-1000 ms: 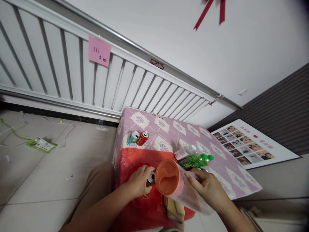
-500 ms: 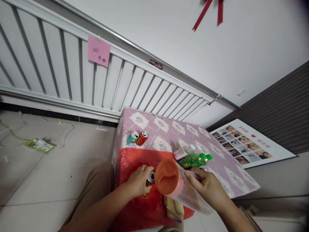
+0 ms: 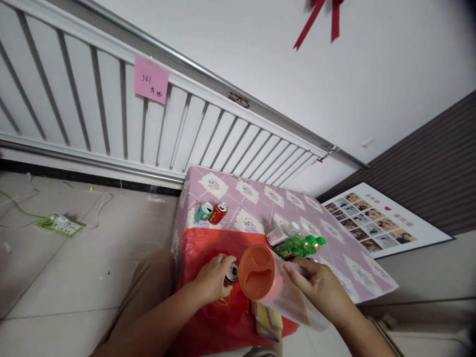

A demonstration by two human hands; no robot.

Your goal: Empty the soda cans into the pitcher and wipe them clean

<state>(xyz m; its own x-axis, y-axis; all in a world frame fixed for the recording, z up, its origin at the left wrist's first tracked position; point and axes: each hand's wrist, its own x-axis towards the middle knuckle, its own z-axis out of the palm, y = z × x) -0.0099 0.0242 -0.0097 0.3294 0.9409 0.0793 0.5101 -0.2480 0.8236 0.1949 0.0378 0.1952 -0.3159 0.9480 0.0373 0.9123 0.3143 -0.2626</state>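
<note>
Low in the centre of the frame sat an opened dark can (image 3: 232,273); beside it, a clear, orange-topped jug (image 3: 277,293) tilted left.

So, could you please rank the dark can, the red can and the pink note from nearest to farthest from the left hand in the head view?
1. Dark can: within the left hand, at its fingertips.
2. Red can: beyond the hand, on the patterned tablecloth.
3. Pink note: farthest, up and to the left on the radiator.
</note>
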